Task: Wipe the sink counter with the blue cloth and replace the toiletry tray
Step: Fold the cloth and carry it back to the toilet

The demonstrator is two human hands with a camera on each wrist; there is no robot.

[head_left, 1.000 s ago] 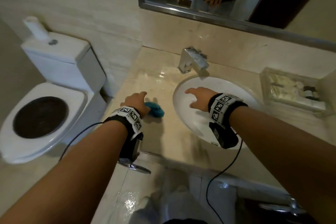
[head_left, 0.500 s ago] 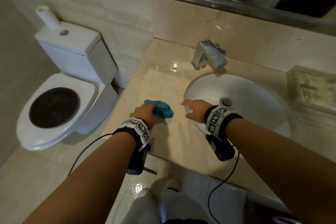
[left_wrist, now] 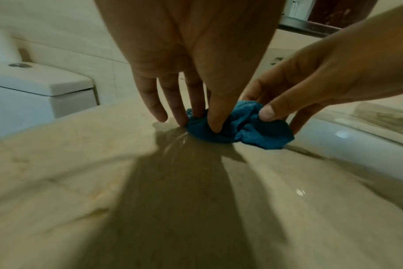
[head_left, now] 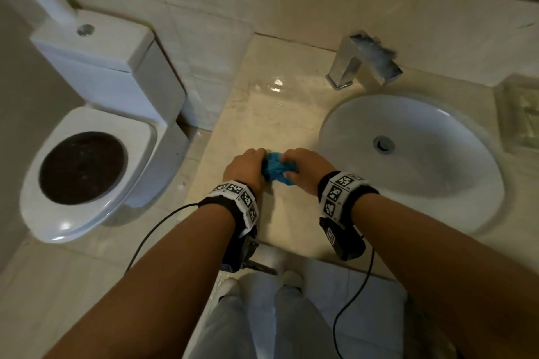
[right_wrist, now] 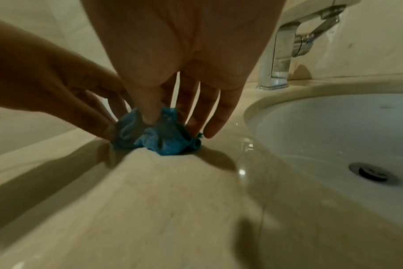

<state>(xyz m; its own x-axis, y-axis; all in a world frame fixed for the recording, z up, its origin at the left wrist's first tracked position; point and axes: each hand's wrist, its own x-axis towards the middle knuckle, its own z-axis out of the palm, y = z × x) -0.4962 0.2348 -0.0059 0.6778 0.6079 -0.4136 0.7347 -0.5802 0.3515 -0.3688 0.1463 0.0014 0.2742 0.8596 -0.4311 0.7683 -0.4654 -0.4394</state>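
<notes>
A crumpled blue cloth (head_left: 275, 169) lies on the beige stone counter (head_left: 291, 114), just left of the sink. My left hand (head_left: 248, 166) pinches its left side between thumb and fingers (left_wrist: 215, 123). My right hand (head_left: 303, 167) pinches its right side, thumb (right_wrist: 150, 116) pressed into the folds of the cloth (right_wrist: 159, 140). Both hands meet over the cloth (left_wrist: 246, 129), which touches the counter. The clear toiletry tray (head_left: 520, 114) sits on the counter at the far right, cut off by the frame edge.
The white sink basin (head_left: 423, 183) with its drain is right of the hands. A chrome faucet (head_left: 358, 63) stands behind it, with a wet sheen on the counter nearby. A white toilet (head_left: 87, 169) stands to the left, below the counter's edge.
My right hand left the sink rim and moved left onto the cloth. My left hand drew the cloth nearer the front edge. The head view tilted down.
</notes>
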